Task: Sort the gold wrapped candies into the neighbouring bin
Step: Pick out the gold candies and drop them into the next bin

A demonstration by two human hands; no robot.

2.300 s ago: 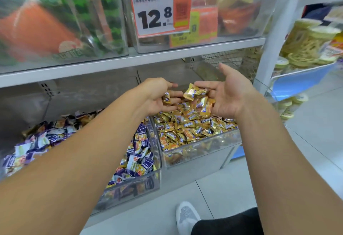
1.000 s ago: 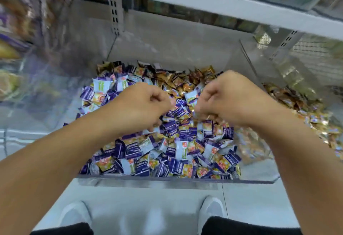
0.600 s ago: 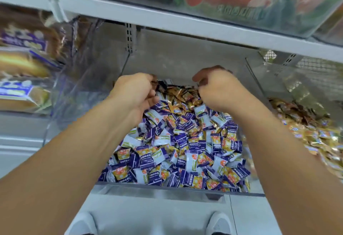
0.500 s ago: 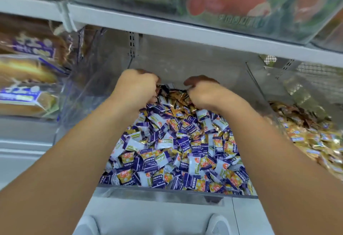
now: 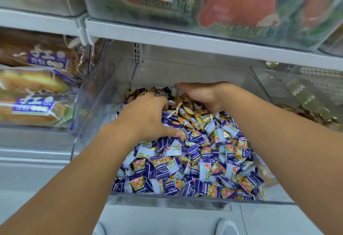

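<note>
The gold candies (image 5: 196,118) are lying heaped at the back of a clear bin (image 5: 167,200), too many to count, mixed into a far larger pile of purple candies (image 5: 185,166) that is filling the bin to its front lip. Both hands are reaching into that back heap. The left hand (image 5: 146,118) is pressing down on the pile with fingers curling into the wrappers, thumb stretching toward the front; whether it is gripping any candy I cannot tell. The right hand (image 5: 204,95) is lying palm down just beside it, fingers buried among the gold wrappers, its grasp hidden too. Open room is showing between the heap and the bin's back wall, under the shelf (image 5: 185,38) overhead. The neighbouring bin (image 5: 278,93) is standing touching on the right, holding more gold wrappers. Two bread bags (image 5: 33,93) are lying to the left.
</note>
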